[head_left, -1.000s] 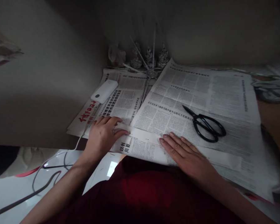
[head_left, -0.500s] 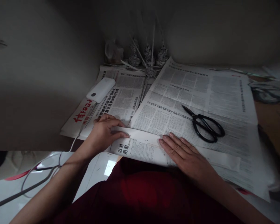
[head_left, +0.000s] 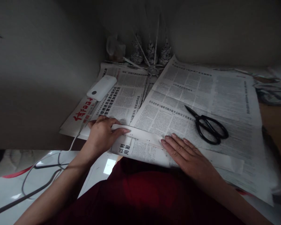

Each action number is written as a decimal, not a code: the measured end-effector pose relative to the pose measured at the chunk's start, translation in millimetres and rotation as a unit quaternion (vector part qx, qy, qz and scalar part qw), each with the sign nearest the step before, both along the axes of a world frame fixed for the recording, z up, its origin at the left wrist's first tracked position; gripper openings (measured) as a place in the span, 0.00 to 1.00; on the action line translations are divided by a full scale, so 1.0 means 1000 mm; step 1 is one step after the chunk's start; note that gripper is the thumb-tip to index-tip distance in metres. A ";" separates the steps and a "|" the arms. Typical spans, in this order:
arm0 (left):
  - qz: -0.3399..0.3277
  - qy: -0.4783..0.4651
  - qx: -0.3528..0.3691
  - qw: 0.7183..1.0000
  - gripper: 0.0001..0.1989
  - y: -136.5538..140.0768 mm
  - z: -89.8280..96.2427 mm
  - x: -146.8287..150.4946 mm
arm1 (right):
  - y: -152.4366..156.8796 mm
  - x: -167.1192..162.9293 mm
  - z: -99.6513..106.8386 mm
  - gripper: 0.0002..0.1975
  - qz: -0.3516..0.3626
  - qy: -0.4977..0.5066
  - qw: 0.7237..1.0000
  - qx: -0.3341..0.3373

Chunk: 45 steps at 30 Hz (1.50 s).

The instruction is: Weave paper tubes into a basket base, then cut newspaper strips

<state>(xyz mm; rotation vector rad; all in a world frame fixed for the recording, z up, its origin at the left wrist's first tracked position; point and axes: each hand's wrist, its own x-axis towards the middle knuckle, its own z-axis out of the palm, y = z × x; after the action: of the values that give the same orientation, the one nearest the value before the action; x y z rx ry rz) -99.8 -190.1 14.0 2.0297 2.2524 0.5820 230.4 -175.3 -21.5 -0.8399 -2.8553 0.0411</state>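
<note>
A large newspaper sheet lies across the table, its near edge turned over into a long pale fold. At the fold's left end, my left hand pinches the paper between thumb and fingers, and the edge there lifts slightly. My right hand rests flat on the fold further right, fingers stretched out and close together. Black-handled scissors lie on the sheet beyond my right hand, blades pointing to the far left. Printed text shows on the strip of newspaper below the fold.
A white device sits on another newspaper at the left, with a cable hanging over the edge nearby. Behind stand several woven-looking pieces, thin paper sticks and a clear plastic cup. Dark walls close in left and back.
My left thumb has moved up slightly at the fold's left end, and the edge curls more there. My right hand stays flat on the fold. The whole view has shifted a little.
</note>
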 end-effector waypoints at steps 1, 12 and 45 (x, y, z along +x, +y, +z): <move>-0.002 0.005 0.007 1.000 0.18 0.000 -0.001 0.000 | 0.000 0.000 0.000 0.38 -0.002 0.000 1.000 -0.002; 0.047 0.011 0.016 0.999 0.17 -0.007 -0.002 0.011 | 0.000 0.001 -0.002 0.39 -0.004 -0.008 1.000 -0.004; 0.110 0.049 0.007 0.993 0.16 -0.011 -0.013 0.026 | -0.006 -0.001 0.002 0.43 -0.041 -0.013 0.999 -0.015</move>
<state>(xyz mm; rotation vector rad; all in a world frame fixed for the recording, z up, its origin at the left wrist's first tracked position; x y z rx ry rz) -73.9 -201.2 1.1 1.8672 2.5571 0.5245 229.7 -181.0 -19.6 -0.9693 -2.8483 0.0633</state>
